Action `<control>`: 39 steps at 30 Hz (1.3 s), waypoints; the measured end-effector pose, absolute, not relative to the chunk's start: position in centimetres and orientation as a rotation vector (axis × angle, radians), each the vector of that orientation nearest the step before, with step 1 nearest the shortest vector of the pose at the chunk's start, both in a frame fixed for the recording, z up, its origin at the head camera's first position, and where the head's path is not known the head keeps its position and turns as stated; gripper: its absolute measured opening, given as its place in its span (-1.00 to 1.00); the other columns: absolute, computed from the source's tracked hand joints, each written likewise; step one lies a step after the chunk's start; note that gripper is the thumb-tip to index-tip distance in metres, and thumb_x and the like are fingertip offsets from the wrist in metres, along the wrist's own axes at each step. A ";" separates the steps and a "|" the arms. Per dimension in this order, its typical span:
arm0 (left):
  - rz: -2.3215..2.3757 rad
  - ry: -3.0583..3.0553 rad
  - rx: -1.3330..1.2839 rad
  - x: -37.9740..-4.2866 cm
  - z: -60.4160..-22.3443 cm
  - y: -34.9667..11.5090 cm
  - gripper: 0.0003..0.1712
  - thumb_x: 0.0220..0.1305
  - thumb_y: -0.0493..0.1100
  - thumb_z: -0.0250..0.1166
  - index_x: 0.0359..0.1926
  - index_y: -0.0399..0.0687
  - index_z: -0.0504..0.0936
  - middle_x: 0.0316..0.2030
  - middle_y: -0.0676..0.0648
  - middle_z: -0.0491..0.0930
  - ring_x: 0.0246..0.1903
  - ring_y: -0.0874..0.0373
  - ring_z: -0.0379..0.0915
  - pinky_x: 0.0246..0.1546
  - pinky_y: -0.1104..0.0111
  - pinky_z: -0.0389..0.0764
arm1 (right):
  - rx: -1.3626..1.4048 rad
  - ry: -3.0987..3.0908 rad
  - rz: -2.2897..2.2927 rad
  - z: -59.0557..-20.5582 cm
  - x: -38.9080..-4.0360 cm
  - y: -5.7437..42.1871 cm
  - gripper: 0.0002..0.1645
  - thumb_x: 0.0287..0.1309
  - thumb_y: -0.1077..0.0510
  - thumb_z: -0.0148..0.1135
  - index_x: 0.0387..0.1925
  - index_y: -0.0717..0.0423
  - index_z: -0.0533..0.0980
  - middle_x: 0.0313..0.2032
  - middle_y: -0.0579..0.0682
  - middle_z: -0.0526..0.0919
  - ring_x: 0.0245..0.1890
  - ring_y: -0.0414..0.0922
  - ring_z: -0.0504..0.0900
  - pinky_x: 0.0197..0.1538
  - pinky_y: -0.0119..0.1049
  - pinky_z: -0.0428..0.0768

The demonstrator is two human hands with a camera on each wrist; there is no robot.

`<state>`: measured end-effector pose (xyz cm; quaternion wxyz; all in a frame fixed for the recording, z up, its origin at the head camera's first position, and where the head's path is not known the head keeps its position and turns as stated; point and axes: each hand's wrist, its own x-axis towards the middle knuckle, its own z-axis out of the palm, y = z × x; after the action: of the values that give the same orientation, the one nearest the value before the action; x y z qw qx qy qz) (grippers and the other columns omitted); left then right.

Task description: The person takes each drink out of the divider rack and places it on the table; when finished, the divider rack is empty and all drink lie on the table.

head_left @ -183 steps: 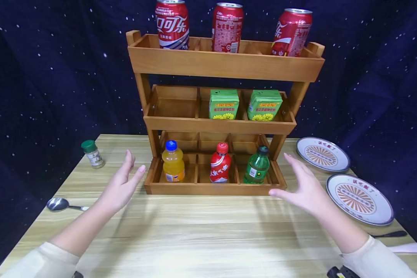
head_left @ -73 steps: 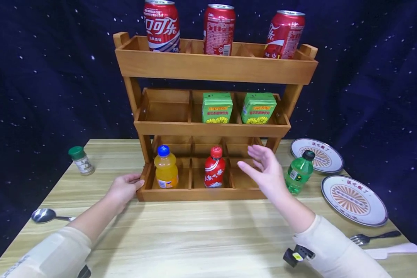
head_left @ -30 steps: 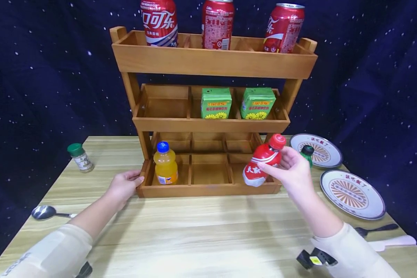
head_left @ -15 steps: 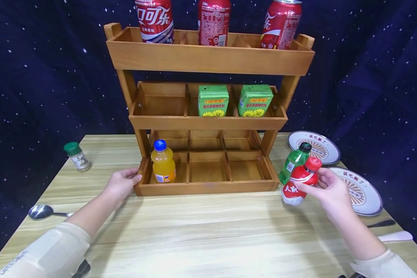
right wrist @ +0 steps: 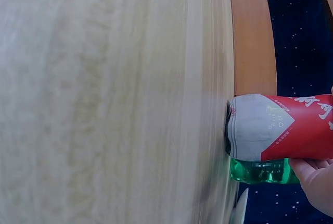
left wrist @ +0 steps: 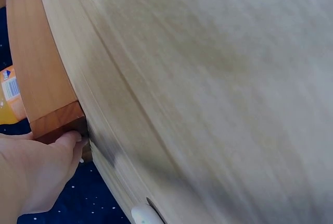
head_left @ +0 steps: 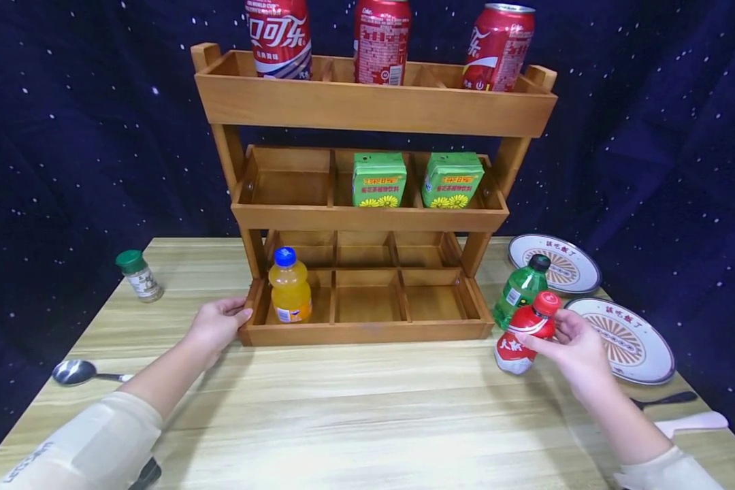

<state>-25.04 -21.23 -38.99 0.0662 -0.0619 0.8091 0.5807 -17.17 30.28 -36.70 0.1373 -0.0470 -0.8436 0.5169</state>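
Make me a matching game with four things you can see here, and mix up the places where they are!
Things:
1. Red-capped bottle
2. Blue-capped bottle
3. Spoon
4. Green cartons

Places:
A. On the rack, middle shelf
B. On the table, left of the rack
C. Held in the right grip
D. On the rack, bottom shelf

Right pairs: 1-C, 2-D, 3-B, 4-A

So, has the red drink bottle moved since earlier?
Yes. The red drink bottle has gone right: it stood in the bottom middle compartment of the wooden rack, and the right hand now holds it beyond the rack's right end.
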 end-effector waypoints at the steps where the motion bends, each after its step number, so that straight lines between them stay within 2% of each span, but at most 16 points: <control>1: 1.753 2.441 -0.187 -25.0 -39.0 -21.3 -0.45 0.31 -0.26 0.01 0.24 -0.45 0.11 0.20 -0.36 0.19 0.18 -0.09 0.13 0.15 0.22 0.26 | -0.134 -2.443 1.493 -36.7 -17.2 30.3 -0.27 -0.14 0.18 0.41 0.03 0.39 0.25 -0.18 -0.19 0.47 -0.17 -0.38 0.42 -0.14 -0.67 0.41; 9: 1.758 2.454 -0.183 -25.0 -39.1 -21.3 -0.45 0.31 -0.26 0.01 0.24 -0.45 0.12 0.19 -0.37 0.19 0.17 -0.10 0.14 0.15 0.20 0.25 | -0.161 -2.488 1.441 -35.7 -17.0 29.8 -0.17 -0.10 0.10 0.38 0.14 0.34 0.18 0.06 0.18 0.38 -0.02 -0.19 0.40 -0.03 -0.61 0.40; 13: 1.738 2.465 -0.191 -24.9 -39.0 -21.5 -0.44 0.31 -0.25 0.01 0.25 -0.44 0.11 0.20 -0.36 0.18 0.19 -0.11 0.11 0.16 0.19 0.23 | -0.067 -2.351 1.449 -33.1 -16.6 28.4 -0.18 -0.08 0.17 0.36 0.18 0.29 0.17 0.12 0.17 0.38 0.04 -0.18 0.40 0.04 -0.61 0.34; 18: 1.720 2.488 -0.187 -24.9 -38.9 -21.6 -0.44 0.31 -0.25 0.02 0.24 -0.44 0.11 0.20 -0.36 0.17 0.19 -0.12 0.11 0.16 0.18 0.23 | 0.160 -2.039 1.626 -28.9 -16.4 25.0 -0.27 -0.16 0.37 0.36 0.13 0.23 0.30 0.09 0.07 0.44 0.10 -0.13 0.38 0.14 -0.50 0.29; 24: 1.684 2.521 -0.147 -24.9 -39.0 -21.5 -0.44 0.30 -0.25 0.03 0.23 -0.45 0.13 0.19 -0.37 0.18 0.17 -0.15 0.13 0.15 0.18 0.26 | 0.506 -1.934 1.727 -26.9 -17.0 19.0 -0.30 -0.19 0.46 0.34 0.09 0.30 0.32 0.08 0.11 0.45 0.12 -0.01 0.36 0.18 -0.33 0.29; 30: 1.638 2.559 -0.105 -25.0 -39.3 -21.4 -0.45 0.30 -0.25 0.02 0.22 -0.48 0.13 0.18 -0.39 0.19 0.16 -0.17 0.14 0.14 0.15 0.26 | 0.650 -2.193 1.717 -27.8 -19.2 13.2 -0.30 -0.13 0.33 0.36 0.09 0.35 0.29 0.07 0.13 0.45 0.12 0.00 0.36 0.21 -0.19 0.26; 34: 1.607 2.585 -0.069 -25.1 -39.6 -21.3 -0.45 0.30 -0.26 0.02 0.21 -0.51 0.13 0.17 -0.41 0.20 0.16 -0.17 0.14 0.14 0.15 0.26 | 0.665 -2.336 1.691 -30.5 -22.4 10.6 -0.24 -0.16 0.10 0.42 0.09 0.26 0.32 0.05 0.04 0.47 0.09 -0.09 0.39 0.18 -0.28 0.30; 39: 1.577 2.649 -0.031 -25.4 -39.8 -21.6 -0.46 0.30 -0.26 0.02 0.18 -0.57 0.15 0.13 -0.44 0.23 0.13 -0.20 0.18 0.12 0.13 0.30 | 0.663 -2.454 1.627 -33.8 -26.1 6.8 -0.09 -0.29 -0.18 0.43 0.09 0.17 0.33 0.04 -0.04 0.48 0.05 -0.19 0.42 0.13 -0.35 0.35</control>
<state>-25.38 -21.56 -39.77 0.0293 -0.0102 0.8589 0.5111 -26.09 6.81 -33.78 0.0617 0.2193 -0.8115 0.5381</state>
